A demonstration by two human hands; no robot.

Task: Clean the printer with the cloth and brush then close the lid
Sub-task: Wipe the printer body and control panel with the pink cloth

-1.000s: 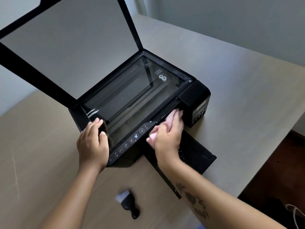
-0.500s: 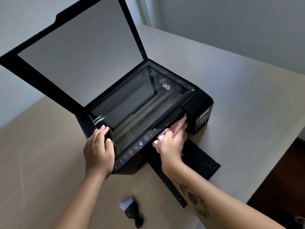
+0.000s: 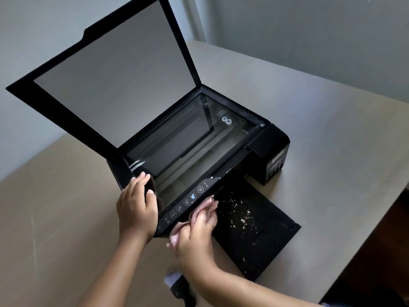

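A black printer (image 3: 269,142) stands on the table with its scanner lid (image 3: 115,78) raised and the glass (image 3: 190,138) exposed. My left hand (image 3: 137,207) grips the printer's front left corner. My right hand (image 3: 197,231) presses a pink cloth (image 3: 199,209) against the front edge below the control panel (image 3: 188,200). The output tray (image 3: 256,227) sticks out to the right of my hand, with pale crumbs scattered on it. A small black brush (image 3: 180,286) with pale bristles lies on the table under my right forearm, partly hidden.
The beige table (image 3: 321,134) ends in an edge on the right, where dark floor (image 3: 380,262) shows. A grey wall (image 3: 309,29) runs behind the table. The raised lid leans toward the left back.
My right hand has slid the cloth left and toward me, from the printer's front right along the front edge to below the control panel, uncovering the crumb-strewn tray. My left hand stays put.
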